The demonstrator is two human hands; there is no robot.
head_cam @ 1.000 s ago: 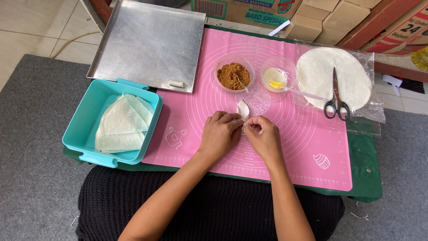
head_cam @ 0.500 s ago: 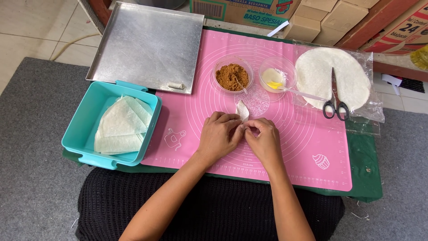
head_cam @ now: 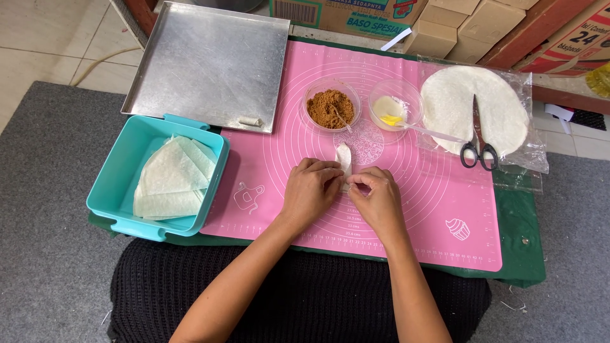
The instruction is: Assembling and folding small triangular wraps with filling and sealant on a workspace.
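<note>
My left hand [head_cam: 310,189] and my right hand [head_cam: 379,198] meet over the middle of a pink silicone mat [head_cam: 432,216]. Both pinch a small white wrapper piece [head_cam: 344,157] whose pointed far end sticks out beyond my fingers; the near part is hidden under them. Just beyond sit a clear bowl of brown crumbly filling [head_cam: 330,108] and a clear bowl of pale paste with a yellow brush [head_cam: 394,114].
A teal box [head_cam: 114,190] holding folded white wrappers stands at the left. A metal tray [head_cam: 203,63] with one small roll [head_cam: 250,121] lies behind it. Scissors [head_cam: 478,143] rest on round wrappers in a plastic bag [head_cam: 470,101] at the right. Cardboard boxes line the back.
My hands have stayed on the wrapper piece, with the fingers shifting slightly; the camera view has moved a little.
</note>
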